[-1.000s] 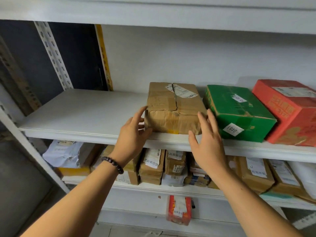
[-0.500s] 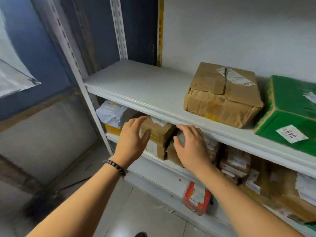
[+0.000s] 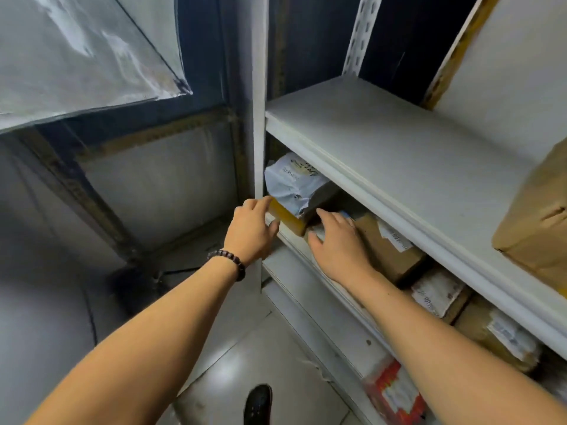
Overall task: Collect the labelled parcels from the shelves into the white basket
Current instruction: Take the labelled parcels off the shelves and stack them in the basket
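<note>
Parcels sit crammed on the middle shelf [image 3: 288, 262]. A crinkly pale plastic mailer [image 3: 294, 185] slumps on a flat yellow box [image 3: 287, 220], with brown cardboard boxes [image 3: 388, 250] wearing paper labels alongside. Left hand [image 3: 250, 231], bead bracelet [image 3: 228, 262] on the wrist, curls fingers and thumb round the yellow box's end. Right hand [image 3: 340, 245] lies flat, fingers straight, on the next parcel and mostly hides it. Labels are too blurry to read. The kraft box [image 3: 540, 228] on the smooth white upper shelf [image 3: 399, 167] is cut off at the right edge.
</note>
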